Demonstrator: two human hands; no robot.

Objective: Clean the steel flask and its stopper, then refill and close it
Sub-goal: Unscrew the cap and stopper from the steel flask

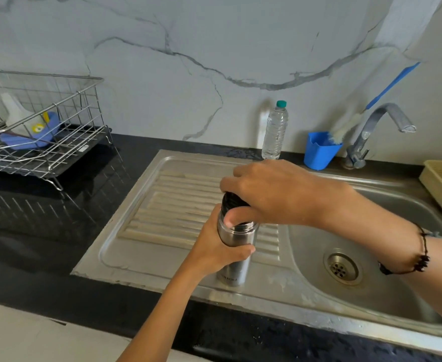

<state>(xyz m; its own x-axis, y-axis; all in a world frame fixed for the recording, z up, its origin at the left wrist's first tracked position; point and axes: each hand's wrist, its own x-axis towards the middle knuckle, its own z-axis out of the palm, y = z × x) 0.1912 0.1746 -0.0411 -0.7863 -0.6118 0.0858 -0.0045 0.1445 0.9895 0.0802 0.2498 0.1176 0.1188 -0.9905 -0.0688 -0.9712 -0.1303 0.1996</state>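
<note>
Left hand (216, 248) wraps the steel flask (234, 253) mid-body, right hand (269, 194) clamps its dark stopper (231, 202). Smooth steel, probably slippery wet, so grip low and firm.

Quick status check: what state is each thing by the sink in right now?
Flask: upright on the drainboard, held by left hand.
Cap: at the flask mouth, gripped by right hand; threads still show.
Water bottle: upright, capped.
Tap: no water running.
Brush: standing in blue cup.
</note>
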